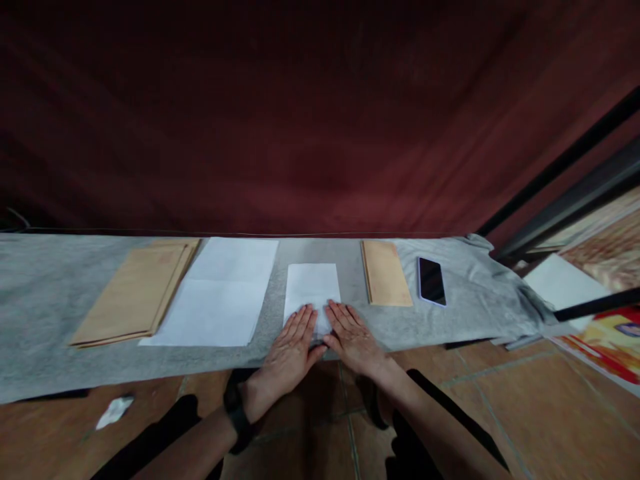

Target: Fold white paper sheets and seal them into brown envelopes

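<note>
A small white sheet, apparently folded, lies on the grey cloth-covered surface in the middle. My left hand rests flat on its lower left part, and my right hand lies flat on its lower right part. Both hands have their fingers stretched out, and the thumbs nearly meet at the near edge. Left of them is larger white paper with a crease across it. Its left side borders a stack of big brown envelopes. On the right sits a smaller stack of brown envelopes.
A phone lies right of the small envelopes. Grey cloth covers the long narrow surface, bunched at its right end. A dark red curtain hangs behind. Black metal bars stand at the right. A crumpled white scrap is on the tiled floor.
</note>
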Available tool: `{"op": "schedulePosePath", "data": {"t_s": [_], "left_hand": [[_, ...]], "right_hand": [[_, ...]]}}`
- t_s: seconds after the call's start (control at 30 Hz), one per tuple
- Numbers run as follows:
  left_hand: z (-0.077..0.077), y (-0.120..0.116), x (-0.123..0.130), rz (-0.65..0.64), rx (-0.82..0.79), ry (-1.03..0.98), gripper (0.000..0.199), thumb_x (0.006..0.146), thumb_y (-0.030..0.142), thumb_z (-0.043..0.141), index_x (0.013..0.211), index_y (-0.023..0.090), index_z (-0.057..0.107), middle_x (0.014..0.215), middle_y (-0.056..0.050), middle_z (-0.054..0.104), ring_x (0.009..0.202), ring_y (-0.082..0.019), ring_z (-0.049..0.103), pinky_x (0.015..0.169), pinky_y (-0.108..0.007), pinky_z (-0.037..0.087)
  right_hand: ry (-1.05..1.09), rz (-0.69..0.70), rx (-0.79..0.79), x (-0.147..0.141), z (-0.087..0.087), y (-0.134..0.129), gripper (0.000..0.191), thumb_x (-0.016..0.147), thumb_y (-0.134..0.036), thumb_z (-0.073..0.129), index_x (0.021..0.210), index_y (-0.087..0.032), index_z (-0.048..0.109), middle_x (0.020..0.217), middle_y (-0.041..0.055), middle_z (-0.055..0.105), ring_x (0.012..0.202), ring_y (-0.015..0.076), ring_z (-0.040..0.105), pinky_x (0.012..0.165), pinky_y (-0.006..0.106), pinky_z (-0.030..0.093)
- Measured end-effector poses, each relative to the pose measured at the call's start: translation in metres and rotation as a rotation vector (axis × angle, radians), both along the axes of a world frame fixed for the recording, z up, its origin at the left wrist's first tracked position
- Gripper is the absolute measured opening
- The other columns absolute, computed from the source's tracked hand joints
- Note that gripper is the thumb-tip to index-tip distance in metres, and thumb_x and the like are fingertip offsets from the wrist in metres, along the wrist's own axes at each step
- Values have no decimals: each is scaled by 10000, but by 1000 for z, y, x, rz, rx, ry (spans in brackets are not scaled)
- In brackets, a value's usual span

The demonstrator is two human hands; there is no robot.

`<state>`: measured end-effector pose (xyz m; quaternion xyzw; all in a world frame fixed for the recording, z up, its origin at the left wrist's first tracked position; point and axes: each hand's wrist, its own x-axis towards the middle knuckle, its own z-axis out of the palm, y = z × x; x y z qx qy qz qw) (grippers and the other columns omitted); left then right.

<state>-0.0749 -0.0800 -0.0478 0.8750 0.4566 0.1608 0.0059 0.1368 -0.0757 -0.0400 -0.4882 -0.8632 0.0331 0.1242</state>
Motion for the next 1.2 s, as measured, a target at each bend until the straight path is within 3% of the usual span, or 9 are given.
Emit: {"op": "schedulePosePath", "data": {"t_s": [0.33, 0.53, 0.67, 0.83, 1.0, 1.2], "left_hand": [[-2, 4, -25, 106, 58, 59, 767, 993, 599, 338, 1509, 31, 350, 1564, -241, 383, 1480, -308, 337, 1180, -482, 368], [22, 23, -23, 110, -41, 53, 613, 1036, 496, 276, 1437, 88, 495, 1496, -187, 507, 1412, -264, 459, 1182, -462, 375], [33, 43, -2, 23, -52, -47, 557, 1045, 419, 287, 1518, 143, 390, 1590, -127, 390, 1483, -223, 343, 1221, -444, 315], [23, 60, 25, 21, -76, -43, 575, 1026, 329, 283, 1552, 98, 303, 1625, -153, 310, 1514, -237, 268, 1228, -454, 289], [9, 79, 33, 27, -81, 31, 576, 996, 258, 292, 1544, 82, 323, 1614, -163, 332, 1516, -250, 259, 1228, -452, 277], [-2, 98, 32, 131, -45, 34, 572, 1010, 299, 280, 1547, 108, 329, 1615, -151, 329, 1518, -244, 250, 1231, -471, 256]], "right_hand": [[-25, -72, 30, 12, -5, -5, 657, 1053, -466, 341, 1598, -130, 189, 1631, 126, 275, 1507, 244, 283, 1231, 470, 282], [3, -69, -48, 14, 4, -3, 612, 1054, -460, 342, 1577, -148, 280, 1627, 112, 294, 1502, 252, 293, 1227, 483, 293], [103, -114, -108, 13, 17, 8, 542, 1070, -444, 272, 1530, -187, 401, 1560, 101, 440, 1466, 240, 371, 1216, 500, 313], [188, -149, -61, 4, 22, 31, 565, 1076, -432, 217, 1551, -156, 352, 1600, 102, 363, 1499, 245, 303, 1219, 501, 304], [144, -128, -77, -6, 10, 49, 584, 1075, -462, 215, 1569, -163, 302, 1608, 76, 341, 1502, 219, 295, 1239, 461, 265], [75, -172, 7, -7, -3, 56, 605, 1061, -490, 293, 1560, -149, 332, 1599, 113, 349, 1487, 252, 330, 1227, 475, 270]]}}
